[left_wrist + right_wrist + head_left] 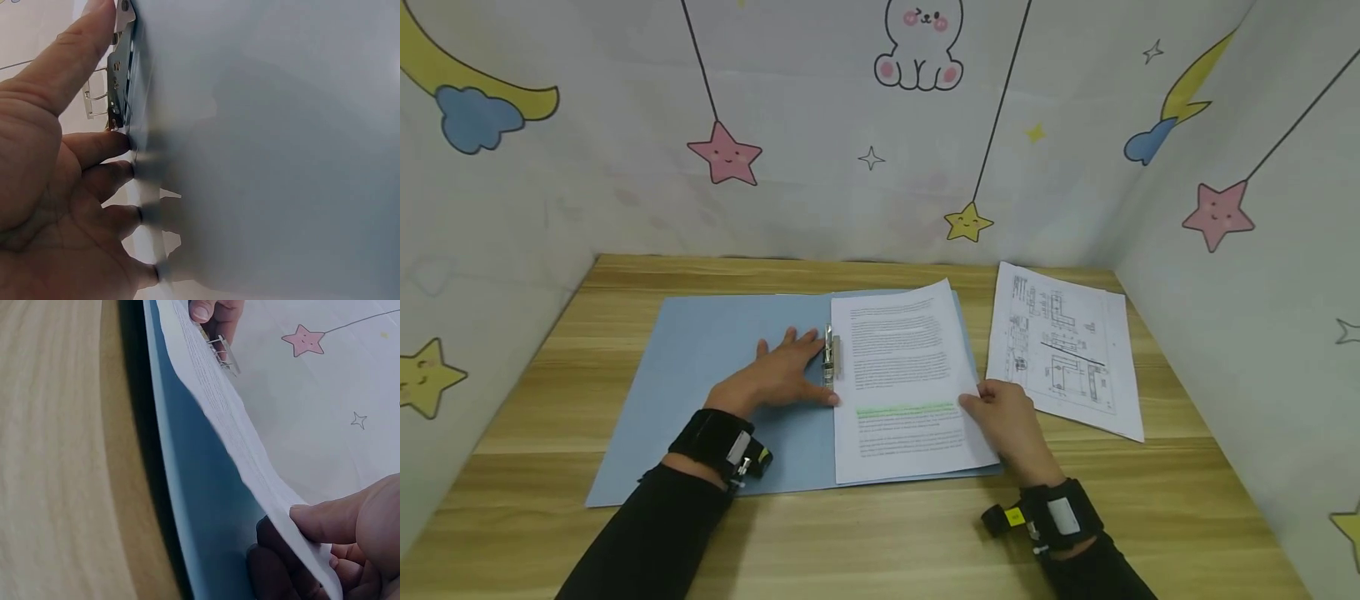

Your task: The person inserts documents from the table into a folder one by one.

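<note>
A light blue folder (700,358) lies spread on the wooden table, a metal clip mechanism (828,354) at its spine. Printed sheets (891,350), one line marked green, rest over its right side. My left hand (782,375) lies on the folder's inner left side with fingers extended. Its fingertips are beside the clip, and the thumb tip is at the left edge of the sheets. My right hand (1007,421) pinches the right edge of the sheets between thumb and fingers. In the right wrist view, that edge of the sheets (231,434) is raised off the blue cover.
To the right of the folder lies a stack of papers with technical drawings (1067,358), turned at a slight angle. White cloth walls (820,217) with printed stars enclose the wooden table (880,542) at the back and both sides.
</note>
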A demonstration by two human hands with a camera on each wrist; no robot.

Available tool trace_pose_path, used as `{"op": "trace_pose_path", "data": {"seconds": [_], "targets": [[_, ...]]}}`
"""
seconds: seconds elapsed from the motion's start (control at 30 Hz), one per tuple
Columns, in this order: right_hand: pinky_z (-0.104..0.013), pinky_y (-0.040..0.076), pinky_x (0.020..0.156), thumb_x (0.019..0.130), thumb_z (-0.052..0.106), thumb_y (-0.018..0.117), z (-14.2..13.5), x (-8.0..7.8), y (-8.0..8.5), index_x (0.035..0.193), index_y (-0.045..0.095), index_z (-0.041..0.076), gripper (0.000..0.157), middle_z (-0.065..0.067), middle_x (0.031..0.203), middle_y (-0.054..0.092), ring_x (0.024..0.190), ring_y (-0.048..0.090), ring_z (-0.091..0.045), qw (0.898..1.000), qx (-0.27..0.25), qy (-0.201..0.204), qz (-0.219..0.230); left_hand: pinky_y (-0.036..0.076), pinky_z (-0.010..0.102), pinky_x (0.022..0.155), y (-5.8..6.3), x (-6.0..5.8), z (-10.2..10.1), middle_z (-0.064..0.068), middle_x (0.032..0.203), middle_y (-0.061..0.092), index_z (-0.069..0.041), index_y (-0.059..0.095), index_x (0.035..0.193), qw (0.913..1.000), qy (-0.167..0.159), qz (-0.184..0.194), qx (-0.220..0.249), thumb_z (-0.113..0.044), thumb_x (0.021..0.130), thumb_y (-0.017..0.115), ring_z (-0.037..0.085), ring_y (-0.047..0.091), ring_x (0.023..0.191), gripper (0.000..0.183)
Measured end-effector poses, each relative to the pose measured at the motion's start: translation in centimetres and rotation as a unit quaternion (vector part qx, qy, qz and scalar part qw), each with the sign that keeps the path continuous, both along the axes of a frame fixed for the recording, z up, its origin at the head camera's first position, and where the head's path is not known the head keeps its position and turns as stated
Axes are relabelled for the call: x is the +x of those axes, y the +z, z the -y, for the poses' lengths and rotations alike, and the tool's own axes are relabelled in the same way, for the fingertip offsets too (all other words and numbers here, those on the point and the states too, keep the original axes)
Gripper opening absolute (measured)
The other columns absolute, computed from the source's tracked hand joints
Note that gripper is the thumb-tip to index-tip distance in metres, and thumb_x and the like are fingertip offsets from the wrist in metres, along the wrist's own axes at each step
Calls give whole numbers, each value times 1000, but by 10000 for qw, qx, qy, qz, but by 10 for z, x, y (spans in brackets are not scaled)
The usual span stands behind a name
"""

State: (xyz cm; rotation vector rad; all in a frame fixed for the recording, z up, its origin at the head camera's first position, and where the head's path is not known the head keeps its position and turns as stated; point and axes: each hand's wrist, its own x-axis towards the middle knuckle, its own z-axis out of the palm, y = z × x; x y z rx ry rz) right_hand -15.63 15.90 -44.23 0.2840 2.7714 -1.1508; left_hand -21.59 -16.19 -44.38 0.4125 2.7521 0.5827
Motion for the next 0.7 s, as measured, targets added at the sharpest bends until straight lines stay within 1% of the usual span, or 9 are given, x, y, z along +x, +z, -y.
{"op": "trace_pose_path", "data": {"seconds": [0.1,0.2,0.3,0.37,0.43,0.53,0.7], "targets": [[-29,44,48,79,29,61,0,-1,-3,86,65,7,23,-9,72,68,57,57,-16,10000,34,-63,40,-2,70,104,0,0,1,11,152,19,-19,16,143,9998,111,6,135,-73,50,63,35,0,137,117],[-29,44,48,79,29,62,1,-1,-6,85,65,7,23,-9,72,68,57,57,-16,9999,30,-100,33,-4,71,103,0,-1,1,10,152,18,-24,10,144,9992,143,-39,371,-70,51,65,36,0,137,118],[-29,44,47,78,28,62,2,-1,-7,84,65,7,22,-9,71,68,56,57,-17,9999,23,-113,17,-4,73,101,1,0,1,8,153,16,-29,12,143,9989,95,-102,441,-69,52,66,38,0,136,113],[-29,44,47,78,28,62,3,-1,-7,84,65,7,22,-9,71,68,56,57,-16,10000,31,-92,-2,-4,75,99,1,-1,1,7,154,13,-29,16,143,9993,10,-117,360,-70,53,64,40,-2,136,110],[-29,44,47,79,28,62,4,-1,-7,84,65,6,22,-9,71,68,56,57,-16,10000,59,-71,-5,-5,75,100,1,0,0,5,154,13,-27,19,142,9995,7,-81,320,-70,53,64,39,-3,136,109],[-29,44,47,78,28,62,4,0,-6,84,66,6,22,-9,72,68,56,57,-16,9999,120,-66,-1,-7,74,100,2,0,0,3,153,16,-26,19,143,9994,-18,-2,354,-69,56,64,39,-5,136,106],[-28,42,46,78,27,62,5,0,-3,82,65,7,21,-9,71,67,55,55,-16,9998,174,-65,-12,-10,71,101,2,-1,1,-2,152,19,-28,19,142,9993,-5,108,366,-67,58,63,36,-7,136,103]]}}
